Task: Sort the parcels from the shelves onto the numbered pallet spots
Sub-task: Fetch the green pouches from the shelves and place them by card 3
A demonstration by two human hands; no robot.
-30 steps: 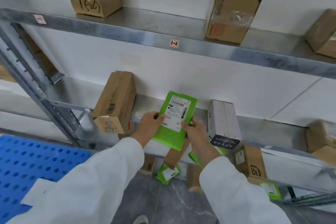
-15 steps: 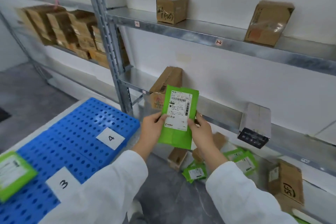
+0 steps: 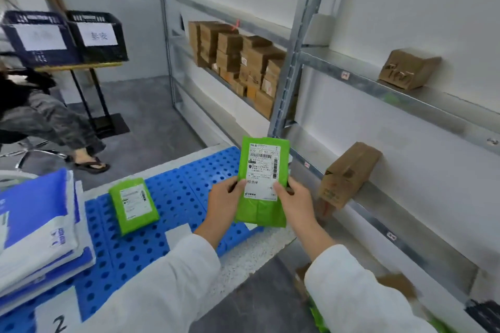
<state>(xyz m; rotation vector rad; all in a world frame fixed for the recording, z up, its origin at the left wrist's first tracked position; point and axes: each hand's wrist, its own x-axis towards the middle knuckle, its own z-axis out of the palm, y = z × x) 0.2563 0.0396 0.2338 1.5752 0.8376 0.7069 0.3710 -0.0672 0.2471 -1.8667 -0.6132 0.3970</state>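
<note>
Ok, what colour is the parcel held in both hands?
Bright green parcel with a white shipping label; head view shows it clearly.

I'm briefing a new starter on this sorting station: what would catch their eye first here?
A bright green parcel held upright at the centre, left hand and right hand on its sides, label facing the camera. Left of it, a second green parcel lies on the blue pallet. Brown boxes crowd a far shelf.

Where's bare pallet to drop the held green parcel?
Free: blue pallet between the lying green parcel and the held parcel, gripped by left hand and right hand. Crowded: left end, under the stacked mailers.
</note>
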